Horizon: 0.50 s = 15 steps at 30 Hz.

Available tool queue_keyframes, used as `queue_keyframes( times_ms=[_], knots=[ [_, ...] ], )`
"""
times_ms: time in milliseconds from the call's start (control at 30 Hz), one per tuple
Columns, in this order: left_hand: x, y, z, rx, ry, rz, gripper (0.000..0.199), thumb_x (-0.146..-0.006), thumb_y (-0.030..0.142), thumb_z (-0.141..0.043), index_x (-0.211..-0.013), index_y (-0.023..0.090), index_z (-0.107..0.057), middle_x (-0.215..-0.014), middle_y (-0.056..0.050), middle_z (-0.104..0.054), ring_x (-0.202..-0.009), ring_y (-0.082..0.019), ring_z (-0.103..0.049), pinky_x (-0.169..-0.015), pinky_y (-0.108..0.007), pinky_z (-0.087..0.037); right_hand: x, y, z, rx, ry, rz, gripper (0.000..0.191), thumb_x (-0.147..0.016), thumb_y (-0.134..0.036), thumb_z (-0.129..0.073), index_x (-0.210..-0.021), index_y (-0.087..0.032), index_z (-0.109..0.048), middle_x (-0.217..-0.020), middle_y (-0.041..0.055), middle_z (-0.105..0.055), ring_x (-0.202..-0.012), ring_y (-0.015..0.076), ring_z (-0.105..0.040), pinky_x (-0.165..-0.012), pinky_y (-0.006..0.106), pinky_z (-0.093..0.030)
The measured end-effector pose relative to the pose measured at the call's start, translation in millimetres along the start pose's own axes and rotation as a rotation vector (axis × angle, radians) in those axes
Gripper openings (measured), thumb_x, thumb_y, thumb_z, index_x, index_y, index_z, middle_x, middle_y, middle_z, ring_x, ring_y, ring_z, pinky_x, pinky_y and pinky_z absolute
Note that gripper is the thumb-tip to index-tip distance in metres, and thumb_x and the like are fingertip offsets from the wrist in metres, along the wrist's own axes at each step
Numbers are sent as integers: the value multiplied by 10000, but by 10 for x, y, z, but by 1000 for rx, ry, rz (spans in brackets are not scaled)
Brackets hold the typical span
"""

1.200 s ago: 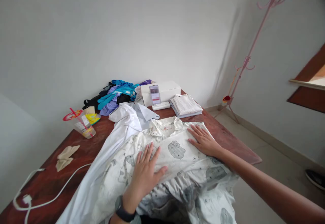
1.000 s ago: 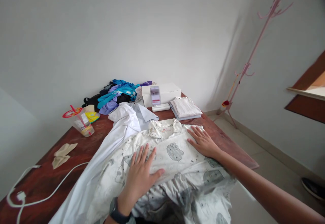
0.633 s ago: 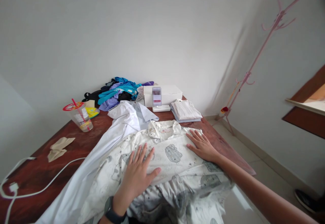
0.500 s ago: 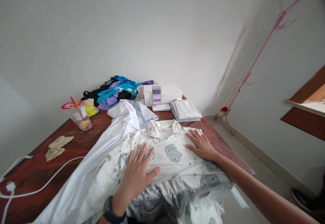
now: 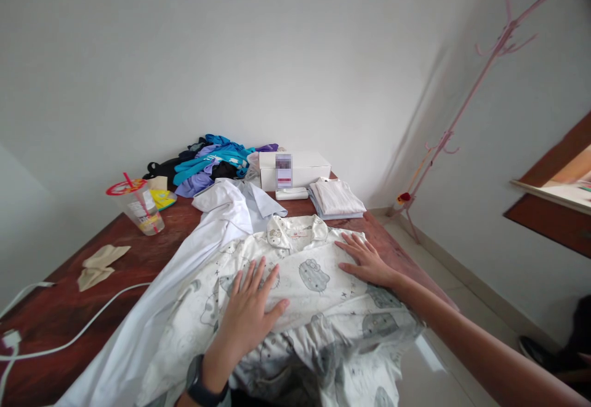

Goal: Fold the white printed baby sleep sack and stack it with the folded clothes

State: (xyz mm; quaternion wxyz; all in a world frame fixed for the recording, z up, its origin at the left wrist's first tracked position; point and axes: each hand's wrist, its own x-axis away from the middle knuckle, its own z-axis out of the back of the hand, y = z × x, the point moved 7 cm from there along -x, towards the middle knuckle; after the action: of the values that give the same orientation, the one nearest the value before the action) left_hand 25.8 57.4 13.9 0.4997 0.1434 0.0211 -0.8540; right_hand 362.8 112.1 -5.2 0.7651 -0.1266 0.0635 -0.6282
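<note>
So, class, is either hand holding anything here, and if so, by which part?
Nothing is held: the left hand and right hand lie open, palms down, on the front of the cat-print collared shirt.

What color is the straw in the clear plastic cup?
The straw in the clear plastic cup is red, best seen in the head view.

Walls: plain, pale grey [image 5: 295, 56], meeting in a corner at right.
Floor: pale tile [image 5: 438, 271], with a skirting band.
Table: red-brown wooden top [image 5: 178, 228], far edge near the wall.
Stand: pink, branched [image 5: 475, 84], stood beyond the tabletop's right edge.
Light: soft; bright reflection on the floor.
</note>
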Motion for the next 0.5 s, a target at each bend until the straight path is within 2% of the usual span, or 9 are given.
queue_keyframes(
  times_ms=[200,500],
  knots=[
    [-2,-4,1,4,-3,7,699,-994,646,-425,-1610,347,-286,-1676,-60,-269,-1514,-364,-309,-1197,-599,-282,8,-30,7,27,35,6,743,-937,-737,-434,-1575,-359,-385,-1703,24,-178,-1570,359,-100,-1238,632,-133],
    [-2,1,6,-1,-10,-4,712,-994,646,-426,-1614,329,-277,-1671,-81,-277,-1504,-377,-326,-1183,-614,-297,51,-135,-5,130,135,16,660,-1010,-680,-298,-1579,-356,-374,-1696,26,-228,-1568,334,-148,-1246,608,-144]
  ],
)
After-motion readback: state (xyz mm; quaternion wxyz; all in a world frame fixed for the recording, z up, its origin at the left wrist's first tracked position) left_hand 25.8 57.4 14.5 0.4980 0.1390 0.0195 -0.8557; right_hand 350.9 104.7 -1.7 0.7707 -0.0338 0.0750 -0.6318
